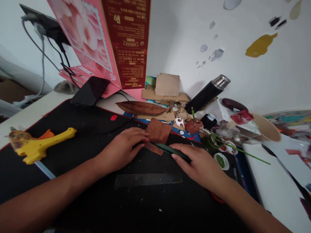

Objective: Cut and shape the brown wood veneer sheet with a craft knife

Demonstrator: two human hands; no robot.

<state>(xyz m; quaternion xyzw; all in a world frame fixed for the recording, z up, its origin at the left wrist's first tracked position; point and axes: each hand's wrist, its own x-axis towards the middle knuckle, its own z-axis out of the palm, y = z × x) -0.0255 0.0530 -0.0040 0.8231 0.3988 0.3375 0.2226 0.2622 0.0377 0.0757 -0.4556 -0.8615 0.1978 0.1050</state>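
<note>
Black-topped table by a white wall, a thin, squarish, reddish-brown sheet towards its far edge.
Best keep it flat, fingertips clear of the slim, dark-green, pen-shaped tool gripped by the right hand. Fingers of the left hand meet the sheet's left side; whether they pinch it, I can't tell.

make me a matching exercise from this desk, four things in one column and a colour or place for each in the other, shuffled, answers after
Things
1. pen-shaped tool
2. sheet
3. glue gun
4. flask

Descriptions
A. yellow and orange
B. in the right hand
C. black, tilted, with a silver cap
D. brown, at the fingertips of the left hand

Pairs: 1-B, 2-D, 3-A, 4-C
</note>
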